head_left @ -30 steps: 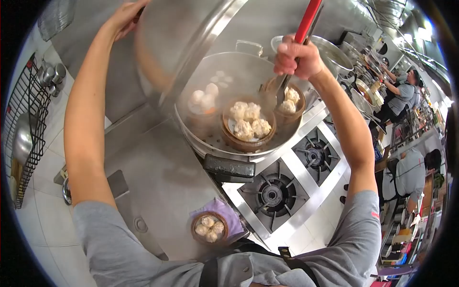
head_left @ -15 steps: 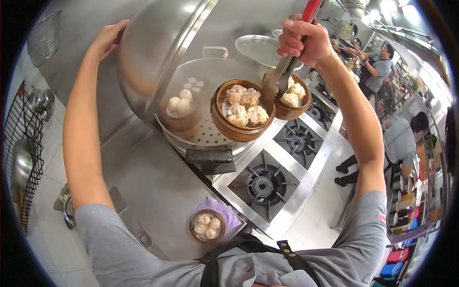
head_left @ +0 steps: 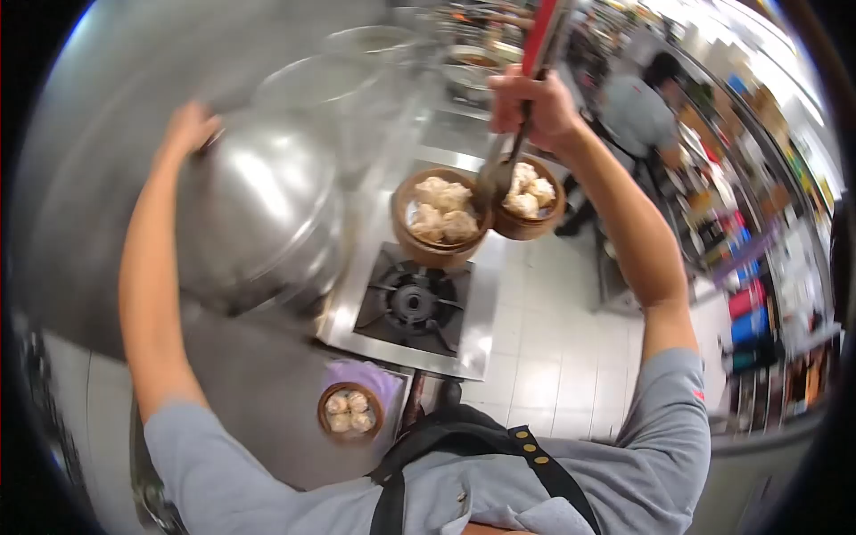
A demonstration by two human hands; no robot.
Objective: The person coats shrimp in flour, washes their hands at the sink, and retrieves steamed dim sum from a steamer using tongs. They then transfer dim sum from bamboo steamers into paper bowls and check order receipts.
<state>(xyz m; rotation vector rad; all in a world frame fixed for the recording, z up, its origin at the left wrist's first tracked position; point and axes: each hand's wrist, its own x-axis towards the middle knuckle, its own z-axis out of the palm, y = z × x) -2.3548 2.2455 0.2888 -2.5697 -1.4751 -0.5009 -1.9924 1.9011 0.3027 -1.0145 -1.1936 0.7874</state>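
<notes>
A gas burner (head_left: pixel 414 301), domed steel lid (head_left: pixel 263 183) and steamer baskets (head_left: pixel 435 256) mark a commercial kitchen.

Came out bright but kinda smeary, full fisheye
Overhead lights (head_left: pixel 742 18) blew out at top right, the metal lid (head_left: pixel 263 192) caught soft glare, motion blur smudged the left hand (head_left: pixel 188 128), and the edges bowed hard into black corners.

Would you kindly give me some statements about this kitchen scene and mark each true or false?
1. The right hand grips red-handled tongs. True.
2. The left hand holds a spoon. False: the left hand holds the domed lid.
3. The small basket contains four dumplings. True.
4. The purple cloth covers the burner. False: it lies on the steel counter.
5. The left basket and right basket flank the tongs' lower end. True.
</notes>
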